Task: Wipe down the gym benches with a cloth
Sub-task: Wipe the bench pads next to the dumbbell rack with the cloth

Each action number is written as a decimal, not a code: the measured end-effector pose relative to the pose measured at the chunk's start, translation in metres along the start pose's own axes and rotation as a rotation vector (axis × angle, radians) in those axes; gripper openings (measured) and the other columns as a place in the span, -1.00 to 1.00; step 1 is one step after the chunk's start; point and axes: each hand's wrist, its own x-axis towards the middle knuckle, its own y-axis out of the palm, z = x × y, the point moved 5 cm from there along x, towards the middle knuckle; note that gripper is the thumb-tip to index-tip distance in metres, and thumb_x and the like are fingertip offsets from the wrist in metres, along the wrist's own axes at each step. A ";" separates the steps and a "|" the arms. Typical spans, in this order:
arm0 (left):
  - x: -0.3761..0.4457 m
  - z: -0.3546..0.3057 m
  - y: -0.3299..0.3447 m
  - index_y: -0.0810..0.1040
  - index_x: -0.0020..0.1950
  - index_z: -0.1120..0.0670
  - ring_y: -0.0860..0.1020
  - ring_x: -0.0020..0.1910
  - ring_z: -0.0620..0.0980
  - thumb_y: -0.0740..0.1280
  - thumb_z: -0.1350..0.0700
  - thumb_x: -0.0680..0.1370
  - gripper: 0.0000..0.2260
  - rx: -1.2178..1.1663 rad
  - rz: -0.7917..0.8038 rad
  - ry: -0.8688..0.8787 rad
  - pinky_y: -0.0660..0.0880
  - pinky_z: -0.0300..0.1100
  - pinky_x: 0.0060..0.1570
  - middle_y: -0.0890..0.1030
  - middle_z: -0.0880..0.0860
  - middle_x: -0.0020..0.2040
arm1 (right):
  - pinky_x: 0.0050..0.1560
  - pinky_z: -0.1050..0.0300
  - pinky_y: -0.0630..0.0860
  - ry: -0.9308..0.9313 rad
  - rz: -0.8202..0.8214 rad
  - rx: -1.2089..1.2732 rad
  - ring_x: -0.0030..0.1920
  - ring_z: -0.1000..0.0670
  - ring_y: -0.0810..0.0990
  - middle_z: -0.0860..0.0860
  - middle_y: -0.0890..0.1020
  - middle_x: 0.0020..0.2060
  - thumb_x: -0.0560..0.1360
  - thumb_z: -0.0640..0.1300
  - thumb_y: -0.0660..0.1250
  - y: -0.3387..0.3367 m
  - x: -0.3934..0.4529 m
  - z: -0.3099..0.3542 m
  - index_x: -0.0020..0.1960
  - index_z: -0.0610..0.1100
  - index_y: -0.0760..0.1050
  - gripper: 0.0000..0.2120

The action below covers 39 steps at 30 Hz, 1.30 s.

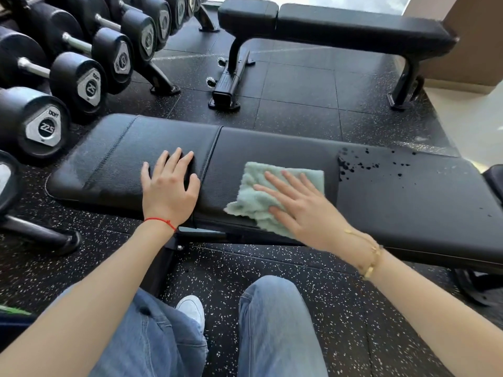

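Fingers [288,180] of the right hand [302,210] lie flat and spread on the green cloth [253,197], pressing it onto the near bench [408,208]. The left hand [168,186] rests flat on the seat pad, fingers straight, holding nothing. Dark wet spots [351,165] sit on the pad just to the right of the cloth. The bench runs left to right, so the right hand is nearer and would likely slide that way. A second bench [353,25] waits behind.

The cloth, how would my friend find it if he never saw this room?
Find the long black bench nearest the person. Near its middle, the right hand presses flat on the cloth. It is the only pale green, fluffy thing there.
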 end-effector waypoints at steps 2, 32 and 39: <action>-0.001 -0.001 0.000 0.34 0.49 -0.02 0.18 0.54 0.04 0.02 -0.09 0.56 -0.49 -0.001 0.002 -0.002 -0.03 0.18 0.51 0.31 0.02 0.53 | 0.55 -0.04 -0.23 0.118 0.003 -0.019 0.58 -0.06 -0.13 0.12 -0.03 0.58 0.66 0.12 -0.09 -0.006 0.013 -0.035 0.57 0.21 -0.04 -0.52; 0.001 -0.001 -0.002 0.39 0.45 -0.04 0.21 0.53 0.01 0.06 -0.08 0.54 -0.51 -0.022 -0.021 -0.028 -0.01 0.17 0.50 0.35 0.00 0.50 | 0.54 -0.04 -0.32 -0.032 0.002 0.016 0.57 -0.01 -0.24 0.18 -0.08 0.57 0.66 0.17 -0.16 0.000 0.005 0.012 0.55 0.27 -0.08 -0.54; 0.001 0.000 0.000 0.39 0.45 -0.05 0.22 0.52 0.02 0.07 -0.08 0.54 -0.51 -0.024 -0.034 -0.026 -0.01 0.16 0.50 0.35 0.00 0.50 | 0.55 -0.08 -0.18 0.326 0.024 -0.022 0.58 -0.11 -0.10 0.05 -0.02 0.59 0.67 0.06 -0.04 -0.018 0.056 -0.075 0.58 0.12 0.02 -0.52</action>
